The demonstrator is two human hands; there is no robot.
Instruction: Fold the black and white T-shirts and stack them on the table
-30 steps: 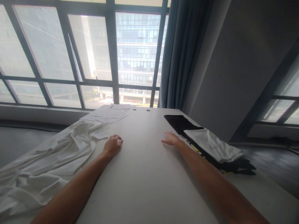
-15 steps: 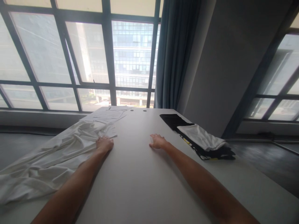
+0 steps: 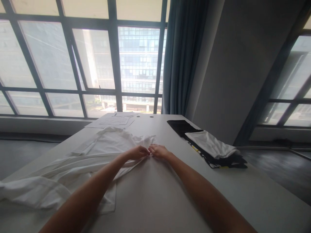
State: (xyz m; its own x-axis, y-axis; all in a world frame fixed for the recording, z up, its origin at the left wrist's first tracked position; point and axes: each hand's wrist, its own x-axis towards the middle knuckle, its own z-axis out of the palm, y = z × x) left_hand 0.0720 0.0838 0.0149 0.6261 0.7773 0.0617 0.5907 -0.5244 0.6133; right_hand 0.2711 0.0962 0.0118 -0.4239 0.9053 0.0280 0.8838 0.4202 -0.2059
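A rumpled white garment (image 3: 80,161) spreads over the left half of the white table (image 3: 155,200), its right end drawn toward the middle. My left hand (image 3: 138,152) pinches the garment's right edge. Meeting it fingertip to fingertip, my right hand (image 3: 159,151) is closed on the same edge. The cloth between the fingers is mostly covered by them. Folds run from the hands back to the left, and one lower corner of the garment lies flat below my left forearm.
On the right stands a stack of folded dark clothes (image 3: 181,127) with a folded white piece (image 3: 211,144) on top. Sheets of paper (image 3: 114,120) lie at the far left of the table. Behind are windows and a grey-blue curtain (image 3: 178,64).
My left hand has moved right, pulling the white garment's edge to the table's middle. My right hand has gone from loosely open over the bare table to closed on the cloth.
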